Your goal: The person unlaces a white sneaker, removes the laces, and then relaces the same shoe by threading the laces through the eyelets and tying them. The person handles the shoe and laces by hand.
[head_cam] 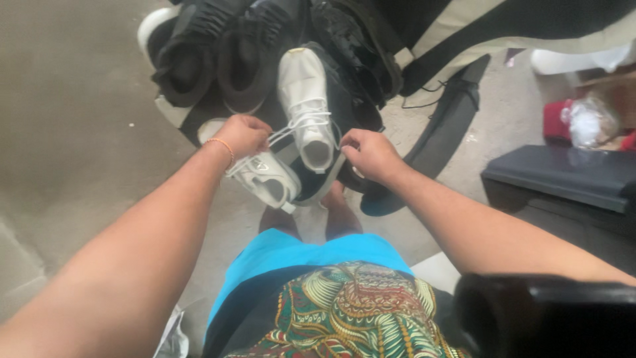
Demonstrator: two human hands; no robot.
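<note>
Nearest the camera: a black rounded object (pixel 543 311), blurred, at the lower right; blue shorts (pixel 265 265) and a patterned green-and-gold cloth (pixel 351 311) over the person's lap; two bare feet (pixel 311 215) on the grey floor (pixel 79 132). Left hand (pixel 244 136), thin orange bracelet (pixel 222 147) at the wrist, is clenched on a white lace (pixel 291 129); just below it lies one white sneaker (pixel 268 178) on its side. Right hand (pixel 371 154) is pinched closed beside the other white sneaker (pixel 306 109), which lies toe away; whether it grips the lace cannot be told. Farther off: a pair of black high-top shoes (pixel 212 63), more dark footwear (pixel 358 53), a long black curved piece (pixel 444 132). Right edge of the floor: a dark flat box (pixel 563 176), a red item (pixel 556 119).
</note>
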